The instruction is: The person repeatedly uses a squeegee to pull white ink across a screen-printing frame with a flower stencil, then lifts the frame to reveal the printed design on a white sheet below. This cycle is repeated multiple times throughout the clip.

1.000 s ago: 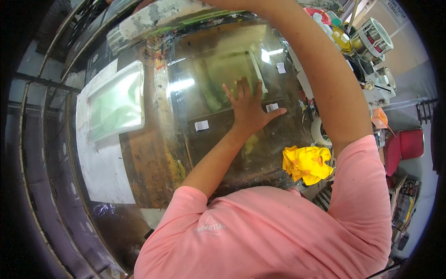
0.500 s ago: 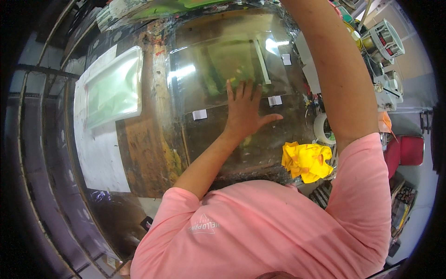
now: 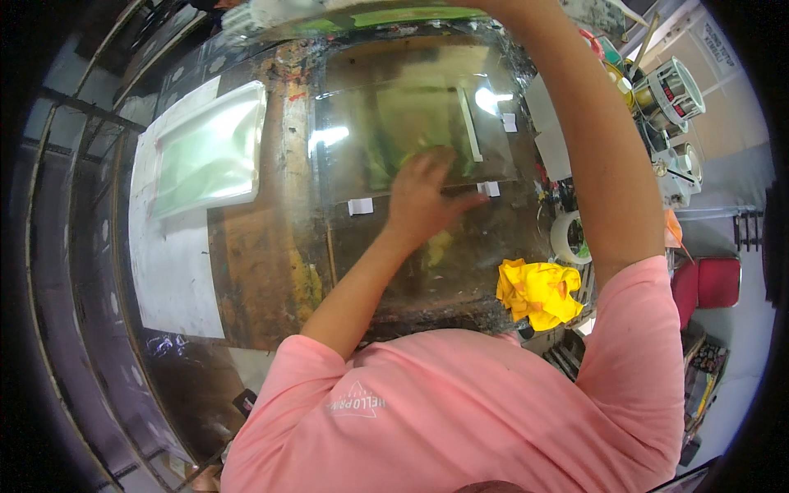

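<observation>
**Left hand flat on a clear film sheet taped to the table**

The left hand lies palm down, fingers spread and slack, on a clear film sheet spread over the stained table; it presses rather than grips, and it shows blurred. The right arm reaches up past the top edge of the view, so I cannot tell what the right hand is doing.

The sheet looks thin, light and floppy, glossy enough to slide under a palm and easy to crease or smudge. A flat palm suits it, or a pinch at a free corner; lifting it from the middle would likely buckle it. Small white tape tabs sit at its near edge, one left of the hand and another right of it.

It lies flat, its near edge running left to right; its long axis cannot be judged through the lens bend.

A yellow rag lies near the table's right corner, and a white framed screen rests well to the left.
</observation>
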The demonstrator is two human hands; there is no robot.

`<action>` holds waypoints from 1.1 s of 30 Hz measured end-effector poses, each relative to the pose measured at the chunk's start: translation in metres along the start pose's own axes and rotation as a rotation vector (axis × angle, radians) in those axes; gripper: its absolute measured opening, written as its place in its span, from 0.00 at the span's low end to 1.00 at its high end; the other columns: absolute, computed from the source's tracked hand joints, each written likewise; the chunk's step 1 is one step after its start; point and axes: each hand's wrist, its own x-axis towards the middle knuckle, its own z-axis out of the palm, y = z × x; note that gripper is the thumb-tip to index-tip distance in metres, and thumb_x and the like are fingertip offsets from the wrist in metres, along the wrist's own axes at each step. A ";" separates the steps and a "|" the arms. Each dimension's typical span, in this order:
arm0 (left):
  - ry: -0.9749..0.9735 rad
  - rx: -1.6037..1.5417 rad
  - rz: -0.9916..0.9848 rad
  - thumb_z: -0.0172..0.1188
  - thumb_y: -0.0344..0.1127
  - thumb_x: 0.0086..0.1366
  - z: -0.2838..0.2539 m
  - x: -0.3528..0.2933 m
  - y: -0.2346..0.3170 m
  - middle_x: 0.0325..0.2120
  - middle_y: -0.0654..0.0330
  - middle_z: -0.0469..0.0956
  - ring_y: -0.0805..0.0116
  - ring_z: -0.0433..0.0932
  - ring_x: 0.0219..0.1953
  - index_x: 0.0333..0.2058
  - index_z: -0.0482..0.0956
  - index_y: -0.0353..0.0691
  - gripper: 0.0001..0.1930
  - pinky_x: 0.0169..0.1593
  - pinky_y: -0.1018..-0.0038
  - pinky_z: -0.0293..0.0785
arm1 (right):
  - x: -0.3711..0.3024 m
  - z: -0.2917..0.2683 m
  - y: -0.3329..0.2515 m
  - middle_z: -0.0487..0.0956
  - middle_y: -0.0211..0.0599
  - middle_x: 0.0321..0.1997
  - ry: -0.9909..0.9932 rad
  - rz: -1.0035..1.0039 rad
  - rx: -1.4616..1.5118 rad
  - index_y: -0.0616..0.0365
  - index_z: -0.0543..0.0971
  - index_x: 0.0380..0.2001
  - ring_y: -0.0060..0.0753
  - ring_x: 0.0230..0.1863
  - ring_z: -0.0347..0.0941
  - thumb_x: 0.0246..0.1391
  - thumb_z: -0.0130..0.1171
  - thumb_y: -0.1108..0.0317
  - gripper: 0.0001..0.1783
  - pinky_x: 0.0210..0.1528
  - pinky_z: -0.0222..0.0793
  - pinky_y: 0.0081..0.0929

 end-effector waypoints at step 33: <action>0.130 0.260 -0.308 0.82 0.73 0.34 -0.085 -0.086 -0.086 0.43 0.60 0.71 0.58 0.69 0.51 0.71 0.74 0.44 0.65 0.60 0.57 0.56 | -0.200 0.178 0.034 0.82 0.36 0.41 -0.551 0.046 0.077 0.45 0.86 0.44 0.45 0.43 0.81 0.63 0.63 0.41 0.21 0.41 0.80 0.47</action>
